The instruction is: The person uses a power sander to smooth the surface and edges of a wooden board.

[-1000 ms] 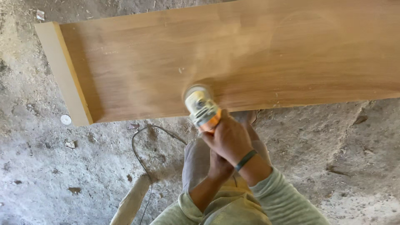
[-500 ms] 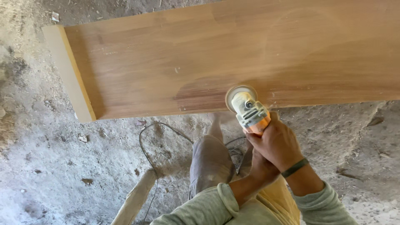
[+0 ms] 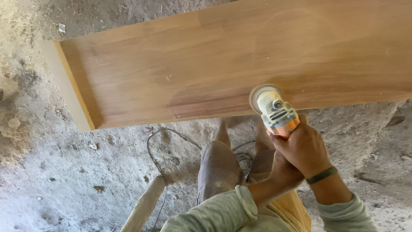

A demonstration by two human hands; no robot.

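The wooden board [image 3: 240, 60] runs off the right and top edges, and the left hand [image 3: 285, 172] sits mostly hidden beneath the right hand [image 3: 304, 148].

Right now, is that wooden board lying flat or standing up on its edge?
Lying flat. The wooden board shows its broad face upward, the sander pressed on its near edge, gripped by the right hand and left hand.

board [image 3: 223, 56] top open, cable [image 3: 156, 154] underfoot

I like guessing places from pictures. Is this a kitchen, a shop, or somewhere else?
Probably a rough woodworking spot or building site, not a kitchen. A long wooden board is being sanded with a power sander held in the right hand and left hand, over a dusty, bare floor with a trailing cable.
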